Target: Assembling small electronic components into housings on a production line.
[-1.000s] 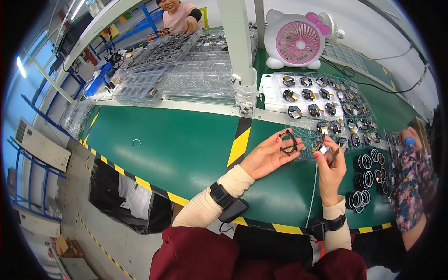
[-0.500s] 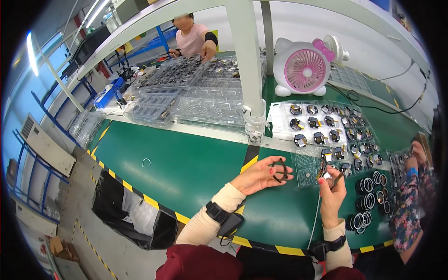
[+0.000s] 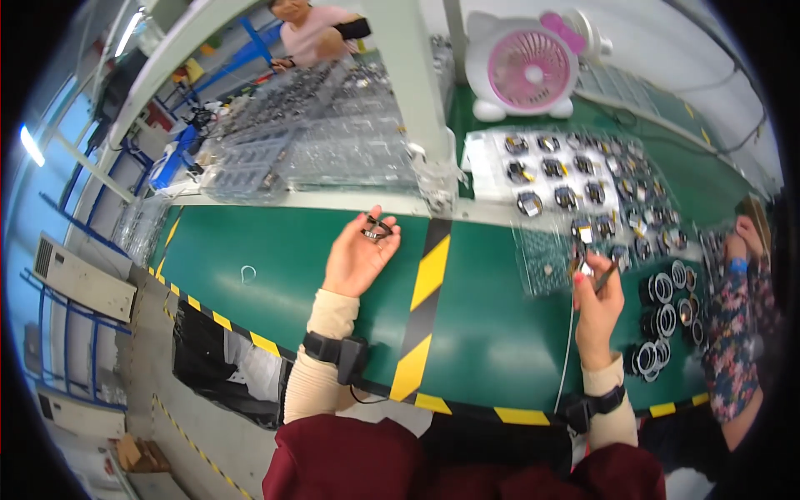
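My left hand (image 3: 357,260) is palm up over the green table, its fingers curled around a thin black ring (image 3: 377,229). To the right, my right hand (image 3: 598,312) is closed on a slim dark tool (image 3: 607,276) that looks like tweezers. A small pale part shows at its fingertips, too small to name. Just beyond that hand is a clear plastic tray (image 3: 540,265) with several round black modules (image 3: 554,168) in it. Black cylinders with silver rings (image 3: 665,319) stand right of my right hand. A thin white cord (image 3: 567,350) hangs beside it.
A white-and-pink fan (image 3: 523,67) stands behind the tray. A pale post (image 3: 417,92) rises at the table's back edge. On the left lies a small white loop (image 3: 248,273). Another person's floral sleeve (image 3: 729,358) is at the right; a co-worker (image 3: 317,37) sits across.
My left hand has moved left and away from my right hand, carrying the black ring, and turned palm up. The right hand keeps its hold near the tray. The view has tilted downward.
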### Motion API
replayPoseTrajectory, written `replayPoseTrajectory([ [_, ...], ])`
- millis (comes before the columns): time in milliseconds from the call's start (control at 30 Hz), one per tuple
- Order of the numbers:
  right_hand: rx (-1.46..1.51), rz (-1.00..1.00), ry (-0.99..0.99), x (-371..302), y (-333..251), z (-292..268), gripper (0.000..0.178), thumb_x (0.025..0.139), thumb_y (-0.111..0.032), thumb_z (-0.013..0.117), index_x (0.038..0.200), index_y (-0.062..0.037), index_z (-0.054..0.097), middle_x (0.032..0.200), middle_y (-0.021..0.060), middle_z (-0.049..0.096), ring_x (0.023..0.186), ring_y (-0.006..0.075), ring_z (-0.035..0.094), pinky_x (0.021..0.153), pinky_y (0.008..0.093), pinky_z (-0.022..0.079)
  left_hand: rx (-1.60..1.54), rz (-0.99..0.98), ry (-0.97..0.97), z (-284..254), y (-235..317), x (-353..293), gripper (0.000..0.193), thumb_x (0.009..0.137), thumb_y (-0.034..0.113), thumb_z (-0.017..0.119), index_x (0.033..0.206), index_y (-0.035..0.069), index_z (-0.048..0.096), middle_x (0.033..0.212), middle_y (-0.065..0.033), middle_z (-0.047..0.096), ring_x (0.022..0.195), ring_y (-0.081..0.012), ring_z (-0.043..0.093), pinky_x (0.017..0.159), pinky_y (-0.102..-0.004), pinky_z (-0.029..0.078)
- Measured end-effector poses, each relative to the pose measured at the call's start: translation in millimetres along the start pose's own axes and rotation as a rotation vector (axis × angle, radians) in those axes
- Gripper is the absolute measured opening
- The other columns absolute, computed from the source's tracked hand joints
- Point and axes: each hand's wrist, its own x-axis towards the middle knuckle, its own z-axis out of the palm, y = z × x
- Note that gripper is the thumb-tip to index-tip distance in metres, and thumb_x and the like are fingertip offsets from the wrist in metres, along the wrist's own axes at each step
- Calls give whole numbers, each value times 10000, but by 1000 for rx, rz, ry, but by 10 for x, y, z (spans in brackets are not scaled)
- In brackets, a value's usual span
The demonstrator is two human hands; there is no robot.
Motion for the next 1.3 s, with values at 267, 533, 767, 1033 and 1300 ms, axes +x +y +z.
replayPoseTrajectory([
  [267,438,154,-76,127,4,-111,284,909,-145,460,1162,-18,442,1127,153,545,505,38,349,449,167,292,283,-265,-102,555,-712,-53,485,895,264,510,1278,25,334,1179,-183,477,1089,-313,491,907,-368,454],
  [533,871,315,-323,149,-34,-202,342,912,-229,470,1179,-20,425,1183,176,516,521,40,333,463,159,289,222,-391,-360,753,-1346,150,621,854,279,568,1335,42,254,1265,-187,421,1174,-331,431,964,-373,415],
  [767,234,-102,-246,-73,-116,-15,363,778,36,597,1111,-22,465,1203,164,511,547,8,367,491,150,328,181,-390,-381,748,-1658,161,662,823,238,612,1341,53,244,1276,-161,426,1135,-284,477,956,-375,422],
  [1033,-146,-333,-194,-154,-98,63,307,733,88,618,1016,-3,538,1180,146,535,518,-16,346,488,148,315,225,-346,-342,761,-1692,164,653,822,212,615,1344,67,250,1257,-130,444,1099,-223,506,947,-368,431],
  [1300,113,-92,-355,-130,-113,37,295,762,47,619,1038,-16,537,1152,127,556,491,-2,325,457,156,297,262,-214,-307,717,-1582,141,611,839,185,601,1335,65,265,1251,-114,445,1106,-220,499,948,-368,431],
])
